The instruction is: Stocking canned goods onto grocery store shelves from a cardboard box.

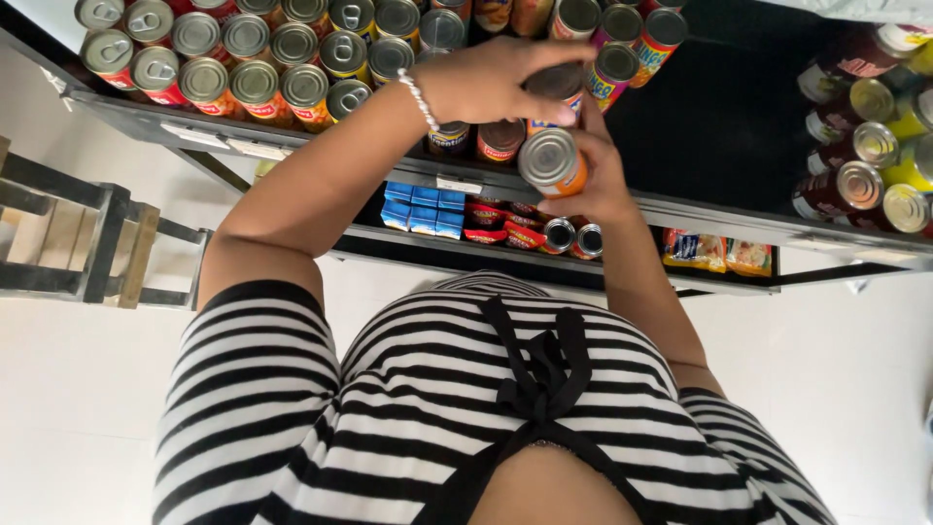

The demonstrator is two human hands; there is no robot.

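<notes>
One view only, from a head-worn camera. It looks steeply down along the wearer's own striped top (428,408) to a white floor (855,389), and forward onto a dark shelf unit (719,126) that fills the top of frame. The cans (255,82) are seen from above, lids toward the lens. Close range: both forearms run up from the bottom corners, and the left hand (491,83) and right hand (593,170) meet near top centre. A wooden pallet (87,243) sits at the left edge. No second view overlaps this one.
</notes>
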